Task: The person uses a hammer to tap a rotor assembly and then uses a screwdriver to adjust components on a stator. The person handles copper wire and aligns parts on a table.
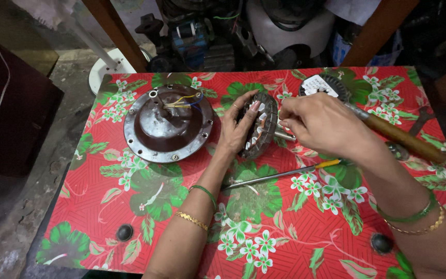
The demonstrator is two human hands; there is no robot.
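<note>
Nearest, two bangled forearms reach over the red floral table [295, 243]. A screwdriver [280, 174] with a yellow handle lies flat on the cloth between them, just below the hands. The left hand [236, 129] is wrapped around the rim of a round stator [259, 126], holding it up on edge near the table's middle. The right hand [321, 124] is closed in a pinch at the stator's face, fingertips touching it. A wooden-handled tool [398, 137] lies beyond the right wrist. To the left sits a brown motor cover [169, 124], wires poking from its centre. Farther back, dark clutter past the table edge.
</note>
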